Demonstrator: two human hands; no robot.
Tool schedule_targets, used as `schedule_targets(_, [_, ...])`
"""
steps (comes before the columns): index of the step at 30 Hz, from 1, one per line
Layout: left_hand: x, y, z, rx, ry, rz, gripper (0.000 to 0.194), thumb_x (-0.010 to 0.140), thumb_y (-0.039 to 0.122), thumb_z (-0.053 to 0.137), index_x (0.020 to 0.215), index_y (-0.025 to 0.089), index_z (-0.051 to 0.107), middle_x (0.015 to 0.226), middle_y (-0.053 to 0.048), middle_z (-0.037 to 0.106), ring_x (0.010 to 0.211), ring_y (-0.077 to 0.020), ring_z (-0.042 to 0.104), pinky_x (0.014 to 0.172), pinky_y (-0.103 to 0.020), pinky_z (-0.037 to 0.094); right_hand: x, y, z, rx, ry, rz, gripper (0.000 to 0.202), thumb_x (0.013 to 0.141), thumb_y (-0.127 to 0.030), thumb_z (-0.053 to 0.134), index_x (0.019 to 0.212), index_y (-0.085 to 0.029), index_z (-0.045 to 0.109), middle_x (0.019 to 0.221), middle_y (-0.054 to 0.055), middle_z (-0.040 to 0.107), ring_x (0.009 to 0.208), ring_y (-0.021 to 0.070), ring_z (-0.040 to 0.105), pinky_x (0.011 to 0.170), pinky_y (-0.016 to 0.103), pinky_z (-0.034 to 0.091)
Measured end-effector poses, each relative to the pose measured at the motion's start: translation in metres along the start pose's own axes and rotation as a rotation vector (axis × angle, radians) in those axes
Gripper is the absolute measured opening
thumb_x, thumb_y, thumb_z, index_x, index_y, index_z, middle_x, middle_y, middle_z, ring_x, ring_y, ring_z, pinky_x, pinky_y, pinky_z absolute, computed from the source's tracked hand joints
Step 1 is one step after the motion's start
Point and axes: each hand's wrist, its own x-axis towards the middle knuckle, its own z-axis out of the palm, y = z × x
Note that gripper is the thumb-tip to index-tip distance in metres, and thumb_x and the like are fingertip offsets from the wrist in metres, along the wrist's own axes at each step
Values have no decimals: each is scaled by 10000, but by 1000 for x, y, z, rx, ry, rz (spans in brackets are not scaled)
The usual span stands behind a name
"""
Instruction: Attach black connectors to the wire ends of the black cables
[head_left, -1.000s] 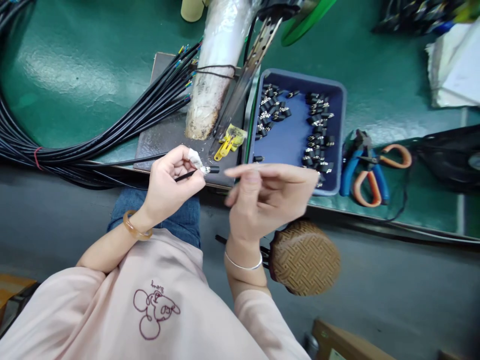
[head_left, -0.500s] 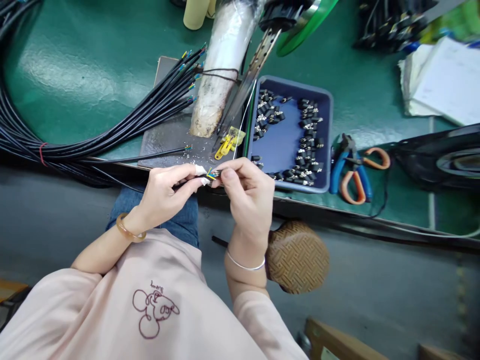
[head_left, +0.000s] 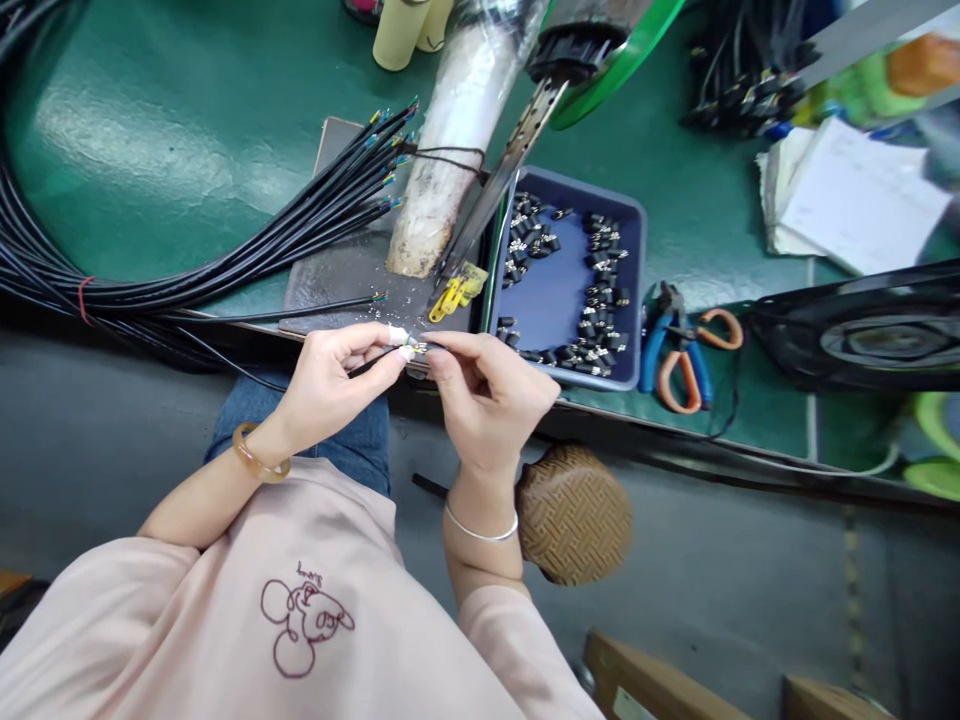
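- Just over the near edge of the counter (head_left: 142,190), between the two hands, a cable end (head_left: 415,347) and a small dark connector (head_left: 430,347) face each other; whether they touch is hidden by the fingers.
- Their shared long axis runs left to right, roughly along the counter's edge, with the cable end pointing from the left side toward the right.
- The left hand (head_left: 341,378) has its white-wrapped fingers pinched narrow on the cable end, a little coloured wire showing past the tips.
- The right hand (head_left: 491,400) comes from the opposite side, thumb and forefinger drawn narrow about the connector, which they mostly cover.
- Neither hand is clearly nearer to the join: both sets of fingertips are just beside it, so its line-up seems to depend on both pinches equally.
- Beyond the left fingertips, a single cable (head_left: 300,307) reaches across a dark plate (head_left: 337,272), its stripped end pointing right; a larger cable bundle (head_left: 255,250) fans out behind it.
- Yellow pieces (head_left: 454,296) lie on the plate, just past the join.
- Nearer to the right hand, a blue tray (head_left: 637,285) holds many loose connectors (head_left: 600,345); orange- and blue-handled tools (head_left: 679,360) lie beyond its right side.
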Motion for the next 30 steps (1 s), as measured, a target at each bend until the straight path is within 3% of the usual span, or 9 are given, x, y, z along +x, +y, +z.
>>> schedule_targets(4, [1,-1,1,81,16,34,113,821,239,654,773,139,674,619,17,573,549,-77,490,539,-189,431,-3,-3,4,126,207,89,143,966,-319,579,1076,-266,652,620,-77,588,413,76,482,390,220,347])
schedule_targets(6, [2,-1,2,123,29,56,109,825,231,643,770,139,664,603,23,552,537,-74,462,524,-190,406,-4,-5,5,213,335,99,159,985,-278,540,1132,-273,599,658,-80,629,404,72,520,377,204,367])
schedule_targets(8, [3,-2,2,173,38,81,104,831,223,634,769,143,658,589,30,526,527,-71,428,505,-191,371,-6,-5,5,212,381,103,149,976,-226,560,1117,-262,593,757,-60,713,454,79,617,402,199,444])
schedule_targets(11, [4,-2,2,252,47,136,109,841,221,624,761,153,654,572,42,490,515,-69,385,493,-196,335,-7,-3,5,94,299,72,100,924,-177,644,1007,-233,642,899,-11,776,684,140,763,557,245,600])
schedule_targets(14, [6,-3,2,306,41,191,111,859,233,617,781,162,654,591,42,522,521,-73,407,523,-199,361,-7,-1,7,-12,206,-23,67,890,-169,683,900,-227,654,930,14,790,821,171,780,670,290,644])
schedule_targets(21, [10,-6,4,337,18,117,159,922,248,564,806,158,627,645,27,551,563,-83,451,566,-211,375,0,1,16,-87,236,-118,140,857,-105,694,857,-231,633,888,6,789,805,149,763,710,274,613])
schedule_targets(30, [16,1,1,228,-46,55,220,919,257,555,715,179,533,594,51,387,534,-84,311,521,-235,288,4,3,16,26,208,-29,146,873,-134,679,795,-237,611,852,-17,763,796,152,741,725,303,589])
